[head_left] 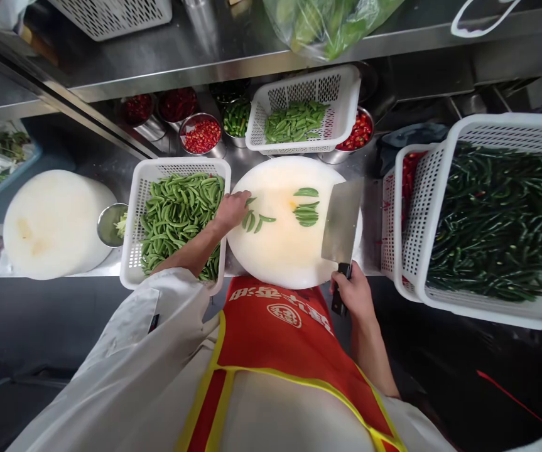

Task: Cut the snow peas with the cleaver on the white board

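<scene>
My right hand (354, 292) is wrapped round the black handle of a cleaver (343, 220). The broad blade lies over the right side of the round white cutting board (284, 254), pointing away from me. At the board's left edge, my left hand (233, 210) has its fingers curled in at some green pea pods (250, 221); one pod pokes out by the fingertips, and the grip is partly hidden. Several more pods form a neat row (306, 213) in the middle of the board. My left forearm crosses a white basket (132, 251) heaped with pea pods (181, 207).
Behind the board, a white basket (341, 129) of pods rests among metal pots of chopped red chillies (202, 136). To the right stands a large basket (433, 207) of dark green chillies. A second board (56, 220) and a metal bowl (110, 225) are left. A steel shelf (233, 72) overhangs the back.
</scene>
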Available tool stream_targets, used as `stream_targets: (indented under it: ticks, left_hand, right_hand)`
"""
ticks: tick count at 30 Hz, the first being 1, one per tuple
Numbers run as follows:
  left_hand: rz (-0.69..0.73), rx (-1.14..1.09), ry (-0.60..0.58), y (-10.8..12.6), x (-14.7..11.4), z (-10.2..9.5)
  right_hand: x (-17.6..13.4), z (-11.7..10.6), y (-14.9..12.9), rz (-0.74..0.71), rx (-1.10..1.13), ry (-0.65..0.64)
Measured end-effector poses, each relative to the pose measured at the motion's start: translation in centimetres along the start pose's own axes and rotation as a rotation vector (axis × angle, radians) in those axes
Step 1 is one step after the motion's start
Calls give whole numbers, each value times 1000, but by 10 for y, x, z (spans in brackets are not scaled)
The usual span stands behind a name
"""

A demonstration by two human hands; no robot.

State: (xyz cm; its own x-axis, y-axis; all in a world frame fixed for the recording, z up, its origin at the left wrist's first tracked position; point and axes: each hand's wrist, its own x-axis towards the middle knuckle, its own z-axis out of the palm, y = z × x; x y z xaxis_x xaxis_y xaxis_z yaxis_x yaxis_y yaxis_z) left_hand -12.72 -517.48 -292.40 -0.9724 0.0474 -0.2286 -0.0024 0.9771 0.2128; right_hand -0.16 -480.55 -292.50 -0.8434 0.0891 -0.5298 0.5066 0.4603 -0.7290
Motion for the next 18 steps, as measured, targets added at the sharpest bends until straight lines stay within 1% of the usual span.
stream_targets:
  ticks: [2,5,8,11,14,16,18]
  left_hand:
    - [5,-82,-16,-2,0,-2]
    - [-8,-145,-78,-6,-6,-5]
    - [-41,-102,-147,-3,-16,-5]
    - [-62,-10,-172,8,-24,-2]
    - [-65,42,-145,20,-21,3]
    - [-71,47,-92,25,-9,6]
    - [-70,48,-35,30,9,7]
  right_hand:
    - [0,0,0,10,-11,6]
    - [-1,1,0,21,-15,11]
    - [-2,2,-2,22,9,12]
    - [-2,3,-2,10,20,22]
    - [-1,3,1,-7,9,36]
    - [-1,3,3,-20,3,36]
    - [0,3,5,-35,1,35]
